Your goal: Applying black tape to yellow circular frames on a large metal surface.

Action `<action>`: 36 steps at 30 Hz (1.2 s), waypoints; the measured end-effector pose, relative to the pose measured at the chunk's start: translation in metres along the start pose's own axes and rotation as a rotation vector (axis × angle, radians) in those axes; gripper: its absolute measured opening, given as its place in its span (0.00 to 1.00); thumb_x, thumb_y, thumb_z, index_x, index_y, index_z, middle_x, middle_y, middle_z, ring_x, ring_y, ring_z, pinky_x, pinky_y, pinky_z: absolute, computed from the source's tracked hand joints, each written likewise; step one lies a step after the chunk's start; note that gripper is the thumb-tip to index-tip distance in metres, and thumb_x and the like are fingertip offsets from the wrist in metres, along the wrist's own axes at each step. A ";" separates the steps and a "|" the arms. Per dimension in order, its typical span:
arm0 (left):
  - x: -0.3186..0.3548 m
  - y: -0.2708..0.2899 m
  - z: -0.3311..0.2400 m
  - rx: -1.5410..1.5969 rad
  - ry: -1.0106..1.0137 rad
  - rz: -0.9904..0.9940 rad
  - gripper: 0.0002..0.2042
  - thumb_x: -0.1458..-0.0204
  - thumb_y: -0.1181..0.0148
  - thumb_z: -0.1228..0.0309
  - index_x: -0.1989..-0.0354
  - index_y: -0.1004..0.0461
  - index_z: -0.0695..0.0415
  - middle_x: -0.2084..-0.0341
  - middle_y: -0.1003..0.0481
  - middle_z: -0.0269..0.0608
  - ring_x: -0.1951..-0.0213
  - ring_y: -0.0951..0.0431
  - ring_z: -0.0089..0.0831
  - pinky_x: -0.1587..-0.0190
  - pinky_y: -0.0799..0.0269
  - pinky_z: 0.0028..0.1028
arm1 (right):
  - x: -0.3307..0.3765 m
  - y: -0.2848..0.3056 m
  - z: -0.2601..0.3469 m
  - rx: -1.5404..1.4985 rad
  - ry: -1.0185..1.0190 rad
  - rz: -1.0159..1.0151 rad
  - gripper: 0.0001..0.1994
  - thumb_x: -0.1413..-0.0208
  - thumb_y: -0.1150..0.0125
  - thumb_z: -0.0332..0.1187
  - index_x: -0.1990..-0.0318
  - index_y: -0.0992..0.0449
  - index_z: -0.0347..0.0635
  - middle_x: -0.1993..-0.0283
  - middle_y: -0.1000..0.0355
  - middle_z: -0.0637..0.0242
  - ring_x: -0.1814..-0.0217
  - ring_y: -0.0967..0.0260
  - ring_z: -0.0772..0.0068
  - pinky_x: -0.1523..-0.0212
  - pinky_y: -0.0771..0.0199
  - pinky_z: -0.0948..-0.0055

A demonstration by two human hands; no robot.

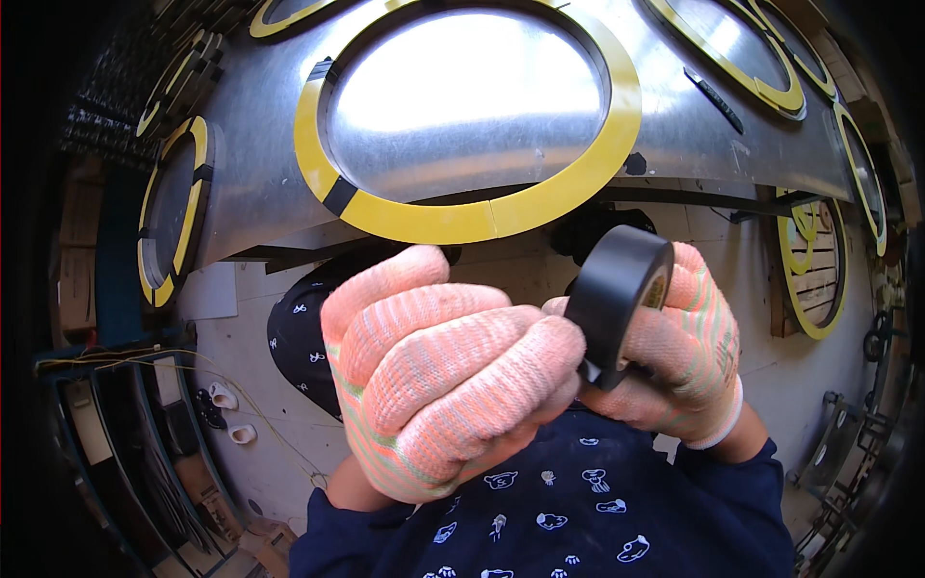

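Observation:
My right hand (pixel 689 352), in a pink-and-green striped knit glove, grips a roll of black tape (pixel 612 294), with fingers reaching into its core. The roll stands on edge in front of my chest. My left hand (pixel 448 376), gloved alike, is closed, its fingertips pressed to the roll's lower left edge. A small shiny bit of tape shows there; the tips themselves are partly hidden. Beyond both hands, a large yellow ring (pixel 462 223) lies at the front edge of the metal table (pixel 255 183). Black tape bands (pixel 339 197) wrap it on its left side.
More yellow rings lie on the table, one at the left (pixel 199 144) and several at the right (pixel 785 96). A black utility knife (pixel 714 100) rests right of the large ring. Another ring (pixel 819 330) leans below the table. Slippers (pixel 224 396) and a yellow cord are on the floor at left.

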State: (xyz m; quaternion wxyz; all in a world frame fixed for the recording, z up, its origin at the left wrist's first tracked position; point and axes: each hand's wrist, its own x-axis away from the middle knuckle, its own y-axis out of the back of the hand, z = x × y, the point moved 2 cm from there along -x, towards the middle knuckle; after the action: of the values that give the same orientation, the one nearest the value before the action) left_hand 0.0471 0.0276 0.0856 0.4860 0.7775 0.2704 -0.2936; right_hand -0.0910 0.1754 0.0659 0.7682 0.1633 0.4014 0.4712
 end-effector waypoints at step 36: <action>0.007 -0.062 0.112 0.151 0.361 0.244 0.11 0.45 0.29 0.73 0.58 0.25 0.60 0.53 0.19 0.46 0.47 0.21 0.39 0.42 0.28 0.36 | 0.039 -0.093 -0.028 -0.671 -0.909 0.245 0.16 0.36 0.38 0.37 0.48 0.20 0.34 0.72 0.20 0.64 0.71 0.18 0.76 0.65 0.20 0.75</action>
State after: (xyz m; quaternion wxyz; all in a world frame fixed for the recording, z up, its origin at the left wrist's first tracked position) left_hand -0.0139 -0.0503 0.0038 0.4020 0.8786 0.2341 -0.1083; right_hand -0.0486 0.1587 -0.0286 0.8131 0.1422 -0.1622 0.5407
